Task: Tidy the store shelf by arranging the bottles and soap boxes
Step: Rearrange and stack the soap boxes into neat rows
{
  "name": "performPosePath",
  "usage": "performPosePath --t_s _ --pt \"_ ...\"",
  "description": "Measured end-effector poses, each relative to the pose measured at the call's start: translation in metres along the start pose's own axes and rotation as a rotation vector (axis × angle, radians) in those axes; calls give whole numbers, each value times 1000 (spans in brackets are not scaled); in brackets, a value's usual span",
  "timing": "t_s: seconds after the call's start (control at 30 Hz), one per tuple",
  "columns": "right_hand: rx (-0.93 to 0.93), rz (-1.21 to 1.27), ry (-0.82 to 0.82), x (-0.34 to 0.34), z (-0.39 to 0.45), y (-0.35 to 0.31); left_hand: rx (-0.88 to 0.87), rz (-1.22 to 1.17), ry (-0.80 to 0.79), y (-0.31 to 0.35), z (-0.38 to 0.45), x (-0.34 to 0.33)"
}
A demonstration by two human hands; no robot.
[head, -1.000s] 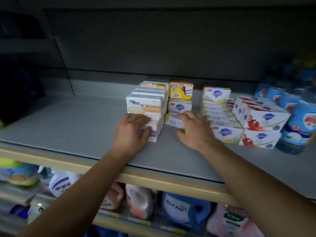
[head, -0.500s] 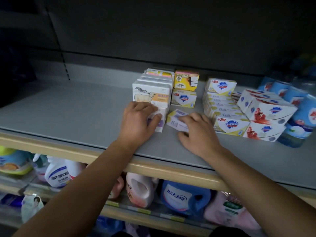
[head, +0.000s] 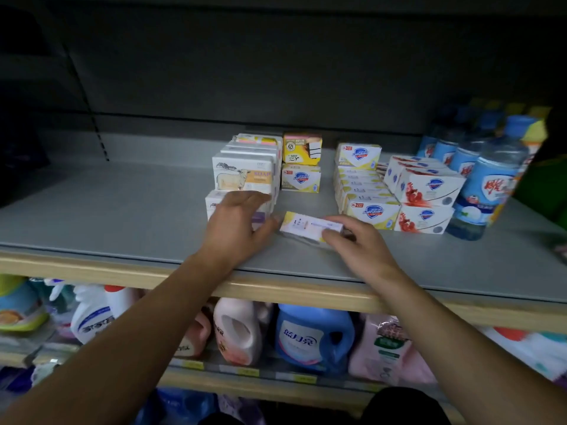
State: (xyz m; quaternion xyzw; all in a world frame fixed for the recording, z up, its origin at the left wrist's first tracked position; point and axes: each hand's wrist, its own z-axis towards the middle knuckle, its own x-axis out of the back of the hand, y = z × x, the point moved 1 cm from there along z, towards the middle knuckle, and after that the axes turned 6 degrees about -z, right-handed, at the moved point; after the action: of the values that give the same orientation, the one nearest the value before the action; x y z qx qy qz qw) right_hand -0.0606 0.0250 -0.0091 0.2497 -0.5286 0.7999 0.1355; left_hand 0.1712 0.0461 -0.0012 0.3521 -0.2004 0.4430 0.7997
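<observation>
On the grey shelf (head: 122,216), my right hand (head: 356,250) pinches a small white and yellow soap box (head: 306,225) that lies tilted near the front. My left hand (head: 236,225) rests with straight fingers on the front of a stack of white soap boxes with a sheep picture (head: 244,176). Behind stand a yellow box (head: 302,148) on a shield-logo box (head: 300,178). A row of yellow shield-logo soap boxes (head: 365,191) and white-red ones (head: 426,188) sit to the right. Blue-labelled water bottles (head: 487,182) stand at far right.
The shelf's wooden front edge (head: 306,289) runs below my wrists. The left half of the shelf is bare grey surface. On the lower shelf stand detergent jugs: a white one (head: 92,317), a pink one (head: 237,329), a blue one (head: 313,338).
My right hand has drawn the small box toward the front and turned it, lifting its near edge. My left hand slid slightly down the front of the sheep-box stack.
</observation>
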Motion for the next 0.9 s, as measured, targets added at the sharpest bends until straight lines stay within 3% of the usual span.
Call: performPosePath --t_s 0.2,0.3,0.4,0.5,0.63,0.77,0.9 --pt "-149 302 44 6 0 11 -93 -338 -193 46 -17 -28" --pt "-178 324 21 5 1 12 82 -521 -202 43 -14 -28" --pt "-33 275 -71 2 -3 13 293 -720 -218 34 -10 -27" --pt "101 203 -158 2 -5 15 408 -897 -201 32 -8 -28" --pt "70 182 -162 2 -5 14 509 -1117 -143 26 -7 -30" --pt "-57 215 -20 2 -6 12 553 -1227 -145 22 -7 -26" --pt "-135 130 98 5 -5 8 513 -1172 -214 23 -7 -26"
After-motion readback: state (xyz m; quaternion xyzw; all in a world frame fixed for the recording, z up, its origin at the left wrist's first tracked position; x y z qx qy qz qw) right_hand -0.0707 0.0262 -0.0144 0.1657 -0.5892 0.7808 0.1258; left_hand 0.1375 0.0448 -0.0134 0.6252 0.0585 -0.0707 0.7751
